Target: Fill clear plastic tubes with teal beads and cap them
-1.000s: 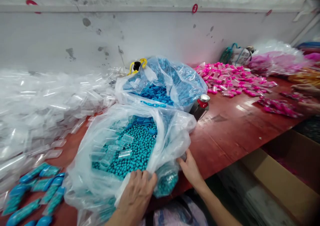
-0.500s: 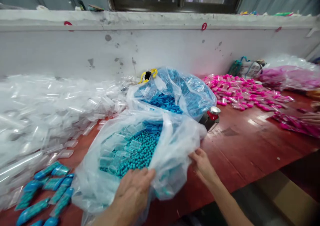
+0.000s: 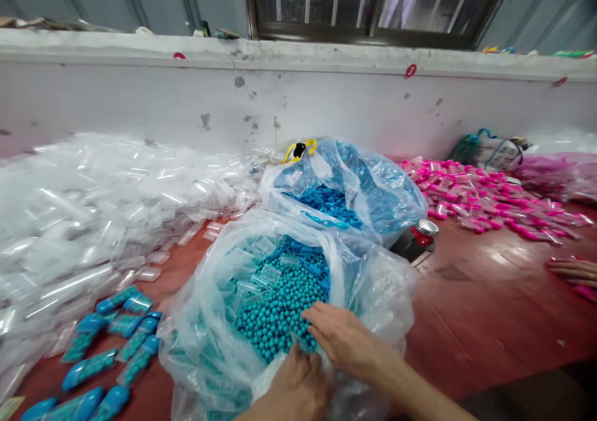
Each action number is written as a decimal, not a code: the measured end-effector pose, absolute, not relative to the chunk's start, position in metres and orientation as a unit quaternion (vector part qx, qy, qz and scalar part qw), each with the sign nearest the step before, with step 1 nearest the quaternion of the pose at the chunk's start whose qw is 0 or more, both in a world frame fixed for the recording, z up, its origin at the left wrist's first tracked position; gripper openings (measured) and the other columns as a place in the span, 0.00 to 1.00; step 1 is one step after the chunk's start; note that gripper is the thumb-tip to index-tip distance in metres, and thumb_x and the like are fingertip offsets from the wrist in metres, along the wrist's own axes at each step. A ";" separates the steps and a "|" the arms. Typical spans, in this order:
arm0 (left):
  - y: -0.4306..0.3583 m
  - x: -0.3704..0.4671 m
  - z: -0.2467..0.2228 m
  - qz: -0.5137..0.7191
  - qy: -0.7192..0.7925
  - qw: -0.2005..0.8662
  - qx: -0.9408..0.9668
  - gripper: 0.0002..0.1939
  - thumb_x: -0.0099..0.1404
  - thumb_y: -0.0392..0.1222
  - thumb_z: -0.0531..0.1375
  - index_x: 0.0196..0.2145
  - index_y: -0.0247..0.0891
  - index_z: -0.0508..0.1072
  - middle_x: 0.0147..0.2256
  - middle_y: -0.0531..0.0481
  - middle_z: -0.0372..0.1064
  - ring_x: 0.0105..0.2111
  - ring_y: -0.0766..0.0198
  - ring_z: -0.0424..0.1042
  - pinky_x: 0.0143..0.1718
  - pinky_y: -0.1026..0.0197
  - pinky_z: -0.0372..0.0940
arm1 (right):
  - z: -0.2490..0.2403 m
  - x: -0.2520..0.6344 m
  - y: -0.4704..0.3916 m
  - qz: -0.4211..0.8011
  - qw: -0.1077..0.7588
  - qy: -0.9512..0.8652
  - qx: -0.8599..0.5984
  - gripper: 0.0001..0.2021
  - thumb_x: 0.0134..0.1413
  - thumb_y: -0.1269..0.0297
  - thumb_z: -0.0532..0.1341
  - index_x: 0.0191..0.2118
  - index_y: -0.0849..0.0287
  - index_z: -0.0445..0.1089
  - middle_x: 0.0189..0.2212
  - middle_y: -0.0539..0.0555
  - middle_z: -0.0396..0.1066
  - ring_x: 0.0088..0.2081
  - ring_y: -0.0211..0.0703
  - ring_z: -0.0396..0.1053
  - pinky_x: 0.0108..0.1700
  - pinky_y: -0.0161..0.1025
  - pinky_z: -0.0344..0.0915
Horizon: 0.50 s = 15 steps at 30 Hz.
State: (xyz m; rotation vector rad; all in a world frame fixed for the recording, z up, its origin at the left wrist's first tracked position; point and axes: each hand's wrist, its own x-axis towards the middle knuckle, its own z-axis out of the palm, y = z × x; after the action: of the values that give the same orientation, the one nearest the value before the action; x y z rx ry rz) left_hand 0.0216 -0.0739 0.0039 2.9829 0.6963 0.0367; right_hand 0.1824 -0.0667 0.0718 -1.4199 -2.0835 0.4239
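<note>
Can't tell pinching from resting with blurred left hand (image 3: 304, 380) at near rim of clear plastic bag (image 3: 198, 328), nor with right hand (image 3: 342, 340), thumb hidden, fingers stretched straight over edge of teal beads (image 3: 282, 312) inside. Sits on red table (image 3: 471, 321), just in front of bag of blue parts (image 3: 394, 191), to the right of clear tubes (image 3: 102, 216). Probably limp, slick film around heavy, free-rolling load, so expect sagging and spilling; grab gathered rim both sides, not one thin fold, and support from below.
</note>
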 end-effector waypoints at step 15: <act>0.053 0.031 0.053 0.070 0.496 0.042 0.865 0.20 0.61 0.33 0.47 0.52 0.38 0.58 0.46 0.40 0.60 0.42 0.54 0.62 0.40 0.55 0.58 | 0.042 0.192 -0.030 0.187 0.026 -0.683 -0.705 0.08 0.54 0.72 0.48 0.38 0.61 0.62 0.34 0.57 0.69 0.36 0.42 0.67 0.36 0.35 0.57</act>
State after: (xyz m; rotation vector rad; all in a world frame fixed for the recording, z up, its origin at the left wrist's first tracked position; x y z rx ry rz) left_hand 0.0313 0.0535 0.0533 2.6459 1.5174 0.2153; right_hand 0.1921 -0.0303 0.0424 -2.1806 -2.1118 0.5768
